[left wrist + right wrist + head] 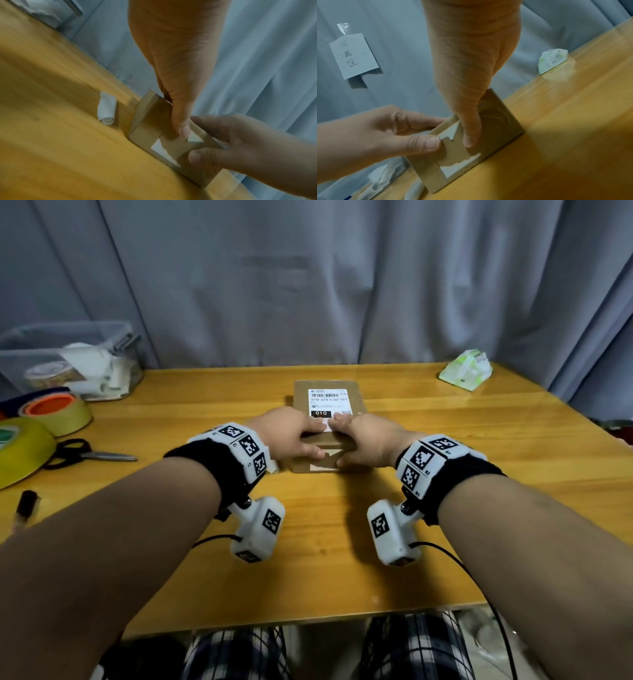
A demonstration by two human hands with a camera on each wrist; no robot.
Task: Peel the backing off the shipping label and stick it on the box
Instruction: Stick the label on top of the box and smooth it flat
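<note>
A flat brown cardboard box (358, 395) lies mid-table. The white shipping label (330, 402), with barcode and a black "010" block, lies flat on its top. My left hand (291, 436) and right hand (366, 440) meet at the box's near edge. The fingers of both reach over the label's near edge, and both thumbs press the front face. That face (147, 136) carries torn white scraps. The left thumb (181, 125) and right thumb (471, 135) show in the wrist views. A rolled white backing strip (106, 108) lies on the table left of the box.
A clear plastic bin (68, 357) stands at the back left, with tape rolls (58, 412), scissors (85, 455) and a marker (25, 508) along the left side. A tissue pack (467, 369) sits at the back right. A grey curtain hangs behind with a taped note (353, 56).
</note>
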